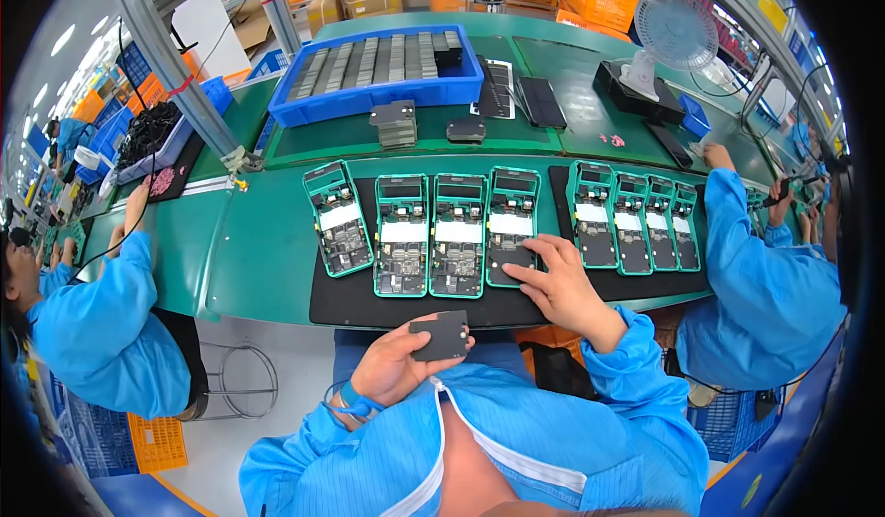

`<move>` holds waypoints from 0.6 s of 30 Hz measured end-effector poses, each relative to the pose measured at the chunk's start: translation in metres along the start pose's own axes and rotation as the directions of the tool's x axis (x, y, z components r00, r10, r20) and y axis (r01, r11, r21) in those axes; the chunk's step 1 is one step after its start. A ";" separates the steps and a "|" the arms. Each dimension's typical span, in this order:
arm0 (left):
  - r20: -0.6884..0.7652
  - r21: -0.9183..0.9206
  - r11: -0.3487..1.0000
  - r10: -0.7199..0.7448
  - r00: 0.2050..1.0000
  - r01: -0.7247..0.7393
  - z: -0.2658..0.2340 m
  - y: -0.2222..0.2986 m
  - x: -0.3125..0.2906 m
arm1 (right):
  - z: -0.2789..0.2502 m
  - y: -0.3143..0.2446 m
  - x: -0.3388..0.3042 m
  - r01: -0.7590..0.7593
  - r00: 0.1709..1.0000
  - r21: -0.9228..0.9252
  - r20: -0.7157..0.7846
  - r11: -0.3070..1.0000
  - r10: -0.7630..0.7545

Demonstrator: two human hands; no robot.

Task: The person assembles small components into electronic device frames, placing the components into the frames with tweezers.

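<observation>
My left hand [395, 368], in front of the table edge, is closed around a dark grey rectangular plate [441, 339], its thumb lying over the top. My right hand [564, 287] has its fingers spread, fingertips touching a similar dark plate [513, 249] in a teal-framed device housing [513, 182]. To the left of it lie two housings with bare circuit boards, an upright one [457, 268] and its neighbour [402, 270]. A tilted housing [338, 220] rests at the far left of the row. Several more teal housings [593, 215] with dark plates stand to the right.
A black mat [343, 301] lies under the housings. Behind are a stack of plates [395, 124], a smaller stack [466, 130] and a blue tray [295, 111] of stacked plates. A white fan [676, 30] stands back right. Co-workers in blue sit left [97, 305] and right [756, 300].
</observation>
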State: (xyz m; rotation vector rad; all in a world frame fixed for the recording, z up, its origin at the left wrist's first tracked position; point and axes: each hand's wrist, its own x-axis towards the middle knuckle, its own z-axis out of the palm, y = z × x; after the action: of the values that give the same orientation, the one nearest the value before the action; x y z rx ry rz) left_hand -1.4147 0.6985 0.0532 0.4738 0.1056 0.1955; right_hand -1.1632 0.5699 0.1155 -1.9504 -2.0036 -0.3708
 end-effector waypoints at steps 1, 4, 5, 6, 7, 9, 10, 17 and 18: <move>-0.011 0.005 1.000 -0.001 1.000 0.001 0.001 0.001 0.000 | 0.001 0.001 0.001 -0.002 1.000 0.008 0.008 1.000 0.002; -0.018 0.012 1.000 -0.005 1.000 0.006 0.001 0.002 0.001 | 0.000 0.001 0.003 -0.006 0.999 -0.005 0.044 1.000 0.006; -0.015 0.013 1.000 -0.008 1.000 0.008 0.000 0.002 0.001 | -0.002 0.000 0.004 -0.006 0.997 -0.024 0.072 1.000 0.008; -0.015 0.013 1.000 -0.008 1.000 0.008 0.001 0.001 0.002 | -0.004 -0.003 0.003 -0.006 0.997 -0.024 0.072 1.000 0.008; -0.010 0.008 1.000 -0.012 1.000 0.012 0.002 0.001 0.002 | -0.005 -0.008 0.003 -0.021 0.997 -0.070 0.070 0.997 0.026; -0.005 0.002 1.000 -0.017 1.000 0.017 0.002 0.001 0.002 | -0.004 -0.010 0.003 -0.038 0.997 -0.117 0.068 0.992 0.046; 0.013 -0.003 1.000 -0.016 1.000 0.016 0.002 0.001 0.002 | -0.001 -0.009 0.003 -0.031 0.998 -0.136 0.056 0.990 0.039; -0.020 0.019 1.000 0.023 1.000 -0.023 0.001 0.001 -0.002 | -0.001 -0.032 0.011 0.133 0.991 0.036 -0.026 0.990 -0.132; -0.023 0.017 1.000 0.027 0.999 -0.026 0.002 0.000 -0.001 | 0.002 -0.042 0.013 0.176 0.984 0.155 0.008 0.972 -0.179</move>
State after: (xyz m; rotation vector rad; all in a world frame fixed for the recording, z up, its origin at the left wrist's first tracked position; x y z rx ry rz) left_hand -1.4158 0.6977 0.0548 0.4896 0.1234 0.2263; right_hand -1.2055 0.5806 0.1206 -1.6960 -2.1592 -0.2286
